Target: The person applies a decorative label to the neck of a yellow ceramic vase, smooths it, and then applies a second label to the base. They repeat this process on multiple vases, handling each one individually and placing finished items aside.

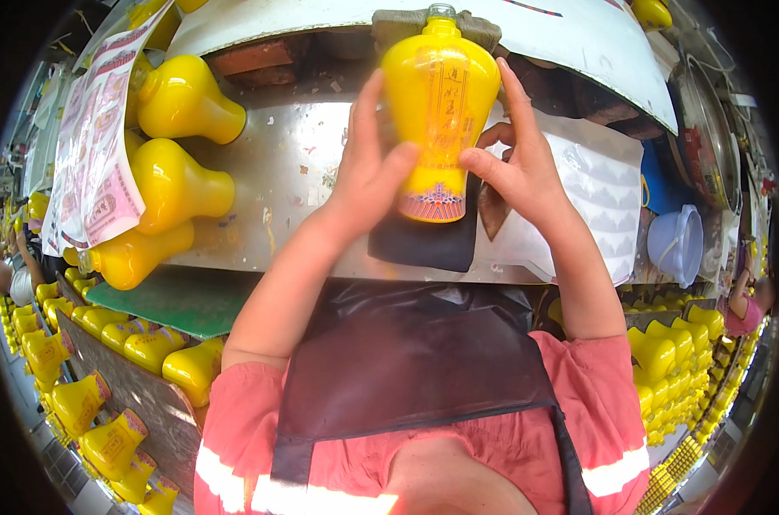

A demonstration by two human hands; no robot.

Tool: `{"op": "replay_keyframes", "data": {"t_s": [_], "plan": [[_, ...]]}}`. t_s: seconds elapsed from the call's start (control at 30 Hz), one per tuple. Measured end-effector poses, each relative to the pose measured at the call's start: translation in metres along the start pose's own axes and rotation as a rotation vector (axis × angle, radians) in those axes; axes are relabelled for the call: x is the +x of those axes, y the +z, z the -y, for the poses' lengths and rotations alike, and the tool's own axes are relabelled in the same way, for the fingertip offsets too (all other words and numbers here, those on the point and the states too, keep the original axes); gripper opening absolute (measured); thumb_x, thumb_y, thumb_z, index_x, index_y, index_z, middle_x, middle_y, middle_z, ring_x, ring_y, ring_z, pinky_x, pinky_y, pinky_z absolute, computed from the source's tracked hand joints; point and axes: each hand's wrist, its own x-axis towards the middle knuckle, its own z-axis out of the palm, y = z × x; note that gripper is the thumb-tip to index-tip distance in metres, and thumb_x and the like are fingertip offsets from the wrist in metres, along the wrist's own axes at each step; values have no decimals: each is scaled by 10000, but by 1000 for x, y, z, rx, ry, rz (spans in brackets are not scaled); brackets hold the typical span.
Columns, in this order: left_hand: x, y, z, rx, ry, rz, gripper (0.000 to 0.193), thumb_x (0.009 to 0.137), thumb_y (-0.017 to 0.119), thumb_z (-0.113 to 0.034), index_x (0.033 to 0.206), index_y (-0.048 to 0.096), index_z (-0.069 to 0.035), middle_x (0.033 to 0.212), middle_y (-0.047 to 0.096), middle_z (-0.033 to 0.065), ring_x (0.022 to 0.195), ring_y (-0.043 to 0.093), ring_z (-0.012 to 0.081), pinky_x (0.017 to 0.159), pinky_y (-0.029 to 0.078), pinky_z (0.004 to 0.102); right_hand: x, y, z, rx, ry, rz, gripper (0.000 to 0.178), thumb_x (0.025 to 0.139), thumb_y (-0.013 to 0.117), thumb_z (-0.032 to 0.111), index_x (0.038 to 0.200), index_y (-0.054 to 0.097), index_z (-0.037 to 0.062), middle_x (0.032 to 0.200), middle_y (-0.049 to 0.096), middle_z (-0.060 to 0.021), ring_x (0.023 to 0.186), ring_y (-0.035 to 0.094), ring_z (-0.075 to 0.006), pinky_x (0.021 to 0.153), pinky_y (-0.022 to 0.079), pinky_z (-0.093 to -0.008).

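A glossy yellow bottle [437, 94] lies in front of me, its clear glass neck pointing away and its patterned base toward me. Dark writing and red marks run down its side, and a blue and pink band circles the base. My left hand [368, 163] holds its left side, with the thumb near the lower body. On the opposite side, my right hand [518, 154] grips with thumb and fingers. The neck end rests by a grey padded block [484, 30]. Beneath the base is a black cloth or pad [424, 245] at the table's near edge.
Several plain yellow bottles [183, 184] lie at the left beside pink printed sheets [97, 137]. A pale patterned sheet [587, 189] covers the table's right part, near a light blue bucket [675, 245]. Racks of yellow bottles [664, 352] stand on both sides. Other people are at the far edges.
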Motion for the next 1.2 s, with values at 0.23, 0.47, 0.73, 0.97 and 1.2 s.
{"op": "replay_keyframes", "data": {"t_s": [0.23,0.47,0.73,0.97,1.2], "plan": [[-3,2,-3,-209,-43,35,897,996,603,-359,1646,60,-64,1637,247,191,1455,364,313,1201,315,455,-11,3,-9,209,86,31,1018,857,767,213,1672,164,114,1636,349,-176,898,664,-137,831,545,-292],[4,-1,-14,-86,0,-42,902,957,629,-337,1636,119,-31,1628,257,218,1501,306,362,1227,273,473,-6,-1,8,254,150,-32,862,887,739,232,1623,308,109,1525,483,-187,834,631,-129,819,532,-283],[43,-8,-33,682,396,-97,688,929,638,-487,1498,495,-128,1462,424,201,1314,429,408,1139,354,512,25,-2,29,-247,-311,-209,460,930,695,177,1384,668,244,996,631,-155,819,661,-279,742,545,-380],[45,0,-29,698,421,-123,706,941,610,-545,1486,480,-116,1420,459,222,1289,443,436,1122,364,527,28,-6,33,-509,-324,-131,502,920,706,242,1414,624,291,875,598,-153,715,650,-358,632,542,-424],[35,-9,-25,568,342,-60,812,926,660,-475,1555,357,-60,1501,392,250,1370,407,455,1181,319,513,28,-4,29,-362,-320,-142,575,911,716,229,1469,579,216,974,629,-149,724,624,-275,695,533,-363]]}}
